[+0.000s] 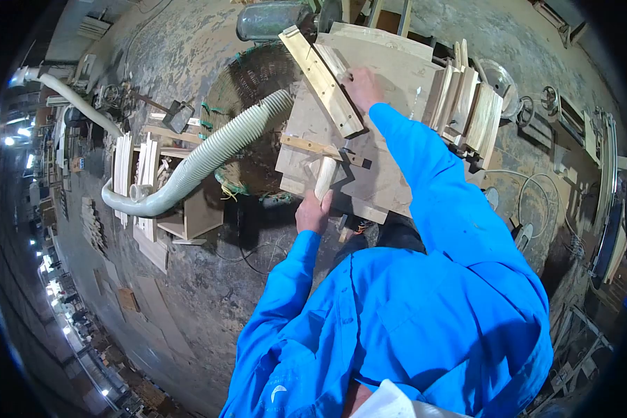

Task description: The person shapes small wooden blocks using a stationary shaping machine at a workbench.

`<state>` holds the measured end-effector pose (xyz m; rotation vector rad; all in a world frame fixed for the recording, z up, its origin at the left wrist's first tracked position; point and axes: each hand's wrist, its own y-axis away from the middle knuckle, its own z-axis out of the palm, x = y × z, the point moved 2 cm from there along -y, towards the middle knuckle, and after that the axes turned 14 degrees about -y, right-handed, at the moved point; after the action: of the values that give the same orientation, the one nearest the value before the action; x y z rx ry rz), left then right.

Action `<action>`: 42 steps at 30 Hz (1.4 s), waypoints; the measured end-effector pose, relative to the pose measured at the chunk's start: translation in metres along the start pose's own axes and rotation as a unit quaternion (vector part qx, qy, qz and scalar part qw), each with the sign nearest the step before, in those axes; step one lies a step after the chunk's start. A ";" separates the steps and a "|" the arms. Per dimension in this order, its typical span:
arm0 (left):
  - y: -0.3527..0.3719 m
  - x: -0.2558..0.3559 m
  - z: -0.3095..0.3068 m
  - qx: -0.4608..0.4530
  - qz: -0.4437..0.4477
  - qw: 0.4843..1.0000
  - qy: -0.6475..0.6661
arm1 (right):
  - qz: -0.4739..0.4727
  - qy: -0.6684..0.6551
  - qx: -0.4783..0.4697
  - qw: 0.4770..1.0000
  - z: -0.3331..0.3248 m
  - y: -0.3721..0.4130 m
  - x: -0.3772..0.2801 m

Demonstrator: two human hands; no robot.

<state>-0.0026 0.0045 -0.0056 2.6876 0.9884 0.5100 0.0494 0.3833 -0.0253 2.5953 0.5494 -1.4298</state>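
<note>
My left hand (312, 213) is closed round the near end of a pale wooden piece (324, 175). That piece's far end meets a narrow wooden bar (313, 145) with a dark fitting on the worktable. My right hand (363, 89) is farther forward, fingers curled at the end of a short wooden strip (333, 60); the fingertips are partly hidden. The strip lies along a long slanted wooden fence (322, 82) with holes in it. Both hands are over the board-topped worktable (390, 90).
A ribbed hose (209, 157) runs in from the left to a woven basket (223, 94) beside the table. Stacked wooden pieces (467, 104) stand on the table's right side. A motor (272, 21) sits behind. More lumber (134, 167) is stacked at the left.
</note>
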 end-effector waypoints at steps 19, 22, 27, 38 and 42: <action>0.009 -0.003 -0.011 -0.008 -0.004 1.000 -0.011 | -0.004 -0.022 0.016 1.000 0.041 -0.050 -0.019; 0.002 0.006 -0.010 -0.005 0.006 1.000 0.007 | -0.011 -0.014 0.014 1.000 0.042 -0.064 -0.011; -0.006 0.009 -0.006 0.005 0.006 1.000 0.003 | -0.005 -0.035 0.014 0.999 0.045 -0.073 -0.003; -0.019 0.008 0.007 0.015 0.012 1.000 -0.010 | -0.034 0.017 0.044 0.998 0.035 -0.082 -0.006; -0.017 0.006 0.012 0.018 0.012 1.000 -0.012 | -0.021 0.009 0.027 0.999 0.026 -0.079 -0.009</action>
<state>-0.0033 0.0194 -0.0208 2.7345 0.9696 0.4688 -0.0049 0.4466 -0.0274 2.6558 0.5794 -1.4563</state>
